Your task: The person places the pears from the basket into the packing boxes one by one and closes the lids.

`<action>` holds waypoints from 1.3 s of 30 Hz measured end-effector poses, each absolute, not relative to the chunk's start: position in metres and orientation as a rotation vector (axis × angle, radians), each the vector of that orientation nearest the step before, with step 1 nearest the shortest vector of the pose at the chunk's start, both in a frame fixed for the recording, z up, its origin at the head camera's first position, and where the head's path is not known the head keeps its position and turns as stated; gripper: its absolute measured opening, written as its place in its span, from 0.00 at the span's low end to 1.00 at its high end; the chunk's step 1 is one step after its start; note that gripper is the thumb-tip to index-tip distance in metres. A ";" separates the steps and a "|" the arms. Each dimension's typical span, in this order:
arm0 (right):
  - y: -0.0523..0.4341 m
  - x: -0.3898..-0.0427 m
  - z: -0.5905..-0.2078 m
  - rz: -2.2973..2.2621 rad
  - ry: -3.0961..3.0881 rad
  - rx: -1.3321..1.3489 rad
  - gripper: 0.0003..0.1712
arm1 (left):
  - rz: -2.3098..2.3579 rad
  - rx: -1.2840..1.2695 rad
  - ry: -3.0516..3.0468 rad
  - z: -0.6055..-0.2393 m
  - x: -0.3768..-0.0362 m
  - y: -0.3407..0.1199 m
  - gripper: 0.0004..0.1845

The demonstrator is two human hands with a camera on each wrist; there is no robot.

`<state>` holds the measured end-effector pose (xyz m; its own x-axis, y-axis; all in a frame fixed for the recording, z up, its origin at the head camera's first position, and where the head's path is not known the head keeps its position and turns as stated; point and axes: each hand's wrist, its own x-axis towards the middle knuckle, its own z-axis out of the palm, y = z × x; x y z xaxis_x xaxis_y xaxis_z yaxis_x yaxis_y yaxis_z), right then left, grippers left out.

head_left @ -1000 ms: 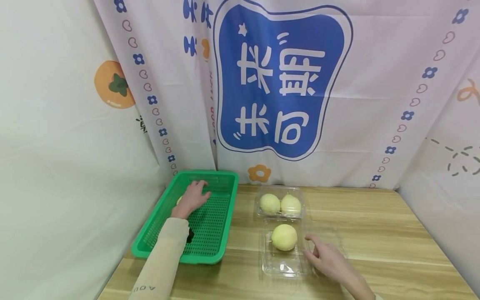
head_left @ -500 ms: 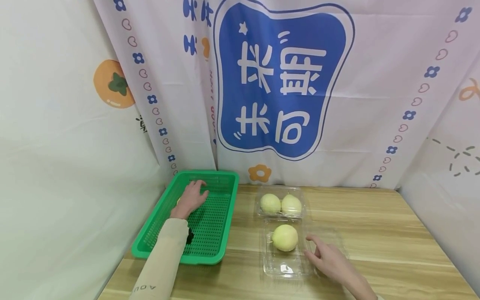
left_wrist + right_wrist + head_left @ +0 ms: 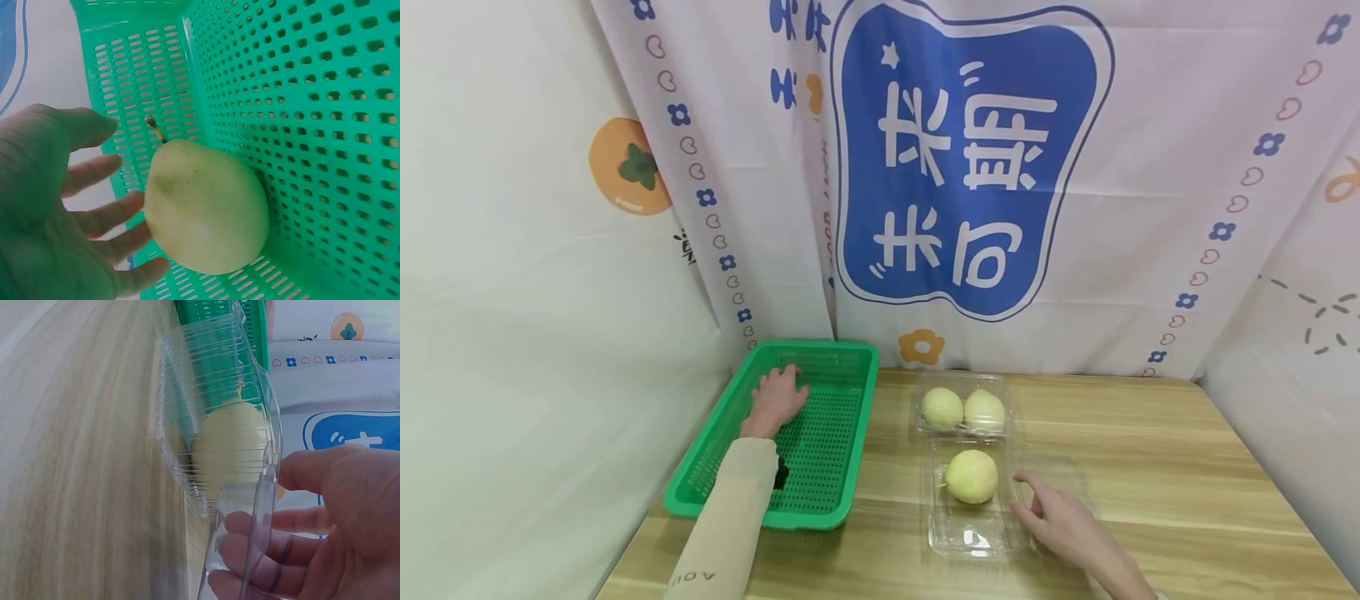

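Observation:
My left hand (image 3: 777, 400) reaches into the green basket (image 3: 872, 392), fingers spread and slightly bent. In the left wrist view its fingertips (image 3: 134, 203) come right at the side of a pale yellow-green pear (image 3: 206, 209) with a short stem. The head view hides that pear behind the hand. My right hand (image 3: 1060, 521) holds the side rim of an open clear plastic box (image 3: 940, 533), where its lid joins. In the right wrist view several fingers (image 3: 237, 550) show through the plastic, thumb beside the rim. One pear (image 3: 972, 477) lies in this box.
Behind the open box stands a second clear box (image 3: 958, 385), with two pears (image 3: 942, 408) inside. A small black thing (image 3: 782, 473) shows at the left sleeve's cuff. The wooden table (image 3: 1150, 467) ends against a printed curtain (image 3: 1075, 333) at the back.
My left hand has shifted slightly left inside the basket, and now covers the pear there in the head view. The right hand and the boxes have kept their places.

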<state>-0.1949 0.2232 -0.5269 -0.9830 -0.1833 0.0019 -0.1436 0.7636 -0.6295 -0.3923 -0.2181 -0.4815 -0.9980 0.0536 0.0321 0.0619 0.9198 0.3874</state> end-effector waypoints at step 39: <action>0.223 -0.195 -0.530 -1.008 2.904 -0.252 0.30 | -0.444 -0.029 -3.176 -0.489 -0.384 -0.220 0.32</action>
